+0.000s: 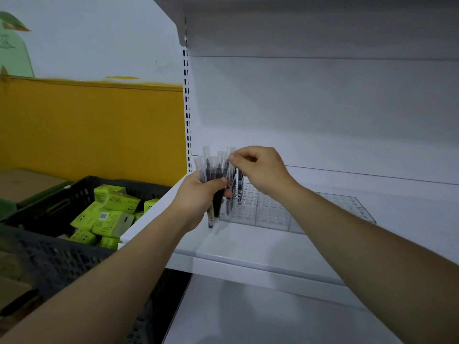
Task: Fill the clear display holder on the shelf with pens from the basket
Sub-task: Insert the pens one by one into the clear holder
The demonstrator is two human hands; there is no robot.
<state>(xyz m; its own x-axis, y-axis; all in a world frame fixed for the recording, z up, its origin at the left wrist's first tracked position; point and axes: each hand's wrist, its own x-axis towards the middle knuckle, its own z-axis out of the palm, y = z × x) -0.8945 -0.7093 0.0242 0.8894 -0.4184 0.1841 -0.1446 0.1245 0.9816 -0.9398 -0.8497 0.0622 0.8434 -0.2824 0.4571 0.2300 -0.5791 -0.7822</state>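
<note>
Pens (213, 173) stand gripped in left hand (198, 198), right hand (260, 170) fingers (232, 158) pinching one above clear holder (273, 214), basket (49, 259) alongside.

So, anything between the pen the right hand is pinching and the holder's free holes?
Nothing visible. The right hand pinches a pen from the bundle in the left hand, above the clear holder's left end. A few pens already stand there; holes to their right are open.

Black clear-capped pens (214, 173) bunch upright over the flat clear holder (273, 216)'s left end, a few slotted in.
</note>
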